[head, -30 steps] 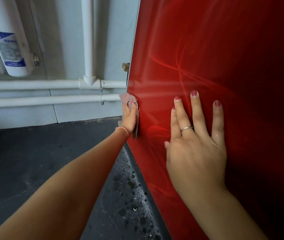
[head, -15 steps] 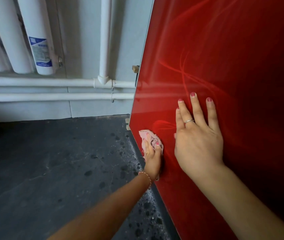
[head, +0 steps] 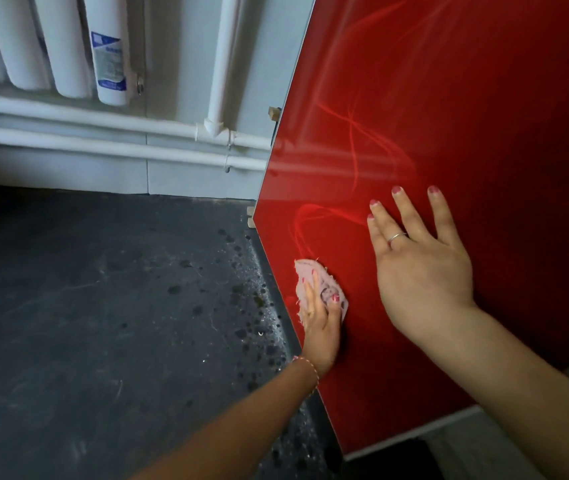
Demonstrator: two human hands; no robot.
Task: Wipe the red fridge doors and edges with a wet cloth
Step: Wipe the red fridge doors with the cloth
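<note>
a crumpled, frayed pink cloth (head: 322, 292) lies flat against the glossy red fridge door (head: 449, 116), near its left edge.

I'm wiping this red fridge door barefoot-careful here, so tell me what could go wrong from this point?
Water drops spot the dark floor beside the door; you might slip there. The left hand presses the cloth near the red door edge, so it may slide off. The right hand lies flat and may smudge the gloss.
</note>
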